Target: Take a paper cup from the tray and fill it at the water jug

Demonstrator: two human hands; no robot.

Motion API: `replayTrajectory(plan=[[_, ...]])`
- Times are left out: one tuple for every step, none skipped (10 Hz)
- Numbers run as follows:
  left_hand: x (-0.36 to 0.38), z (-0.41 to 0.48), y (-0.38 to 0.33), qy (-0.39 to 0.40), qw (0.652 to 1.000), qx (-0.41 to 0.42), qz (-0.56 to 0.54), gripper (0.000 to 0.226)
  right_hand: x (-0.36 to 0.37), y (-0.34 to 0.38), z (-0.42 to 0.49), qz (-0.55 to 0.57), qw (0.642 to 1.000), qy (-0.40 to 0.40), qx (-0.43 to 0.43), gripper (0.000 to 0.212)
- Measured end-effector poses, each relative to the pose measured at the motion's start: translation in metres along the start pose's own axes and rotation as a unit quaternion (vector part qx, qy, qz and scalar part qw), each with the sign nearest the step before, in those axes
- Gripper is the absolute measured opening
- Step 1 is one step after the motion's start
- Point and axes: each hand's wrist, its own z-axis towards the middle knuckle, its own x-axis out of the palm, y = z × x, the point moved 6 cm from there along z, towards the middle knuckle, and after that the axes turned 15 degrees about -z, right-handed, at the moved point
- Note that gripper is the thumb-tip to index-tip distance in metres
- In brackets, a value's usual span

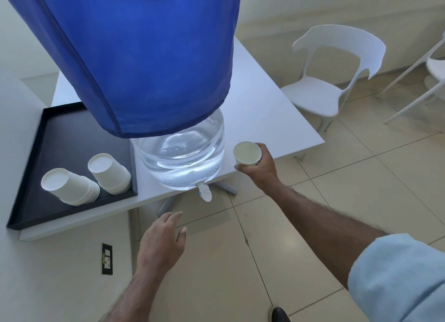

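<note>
A clear water jug [179, 158] under a blue cloth cover [144, 56] stands on the white table [265, 119], its small white tap [204, 193] hanging over the front edge. My right hand [258, 167] grips an upright white paper cup [247, 153] to the right of the jug, level with the table edge. Below and left of the tap, my left hand [161, 242] hovers over the floor, fingers apart and holding nothing. On the black tray [60, 133] left of the jug lie two stacks of upturned paper cups [91, 177].
A white plastic chair [332, 76] stands beyond the table's right corner, part of another [433, 66] at the far right. A wall socket [107, 259] sits low on the left. My dark shoe [279, 314] shows on the tiled floor.
</note>
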Motion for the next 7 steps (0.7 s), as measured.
replayTrajectory(plan=[[-0.003,0.004,0.002,-0.006,1.0,0.002,0.006,0.041,0.005,0.003,0.016,-0.003,1.0,-0.006,0.012,0.066],[-0.005,0.006,0.006,-0.006,1.0,-0.002,0.01,0.041,0.013,0.001,0.029,-0.008,0.999,-0.008,0.03,0.067],[-0.004,0.008,0.012,-0.004,1.0,-0.008,0.01,0.041,0.018,-0.002,0.039,-0.015,0.999,-0.008,0.037,0.067],[-0.005,0.009,0.014,-0.005,1.0,-0.011,0.013,0.04,0.02,-0.002,0.045,-0.014,0.999,-0.007,0.036,0.067],[-0.006,0.009,0.018,-0.007,1.0,-0.014,0.02,0.04,0.023,-0.005,0.05,-0.005,0.999,0.006,0.039,0.07],[-0.01,0.008,0.014,-0.002,1.0,-0.012,0.02,0.04,0.022,-0.004,0.047,-0.003,0.998,0.041,0.047,0.08],[-0.022,0.01,0.017,-0.013,1.0,-0.009,0.021,0.041,0.015,-0.009,0.04,-0.018,0.998,0.033,0.055,0.087]])
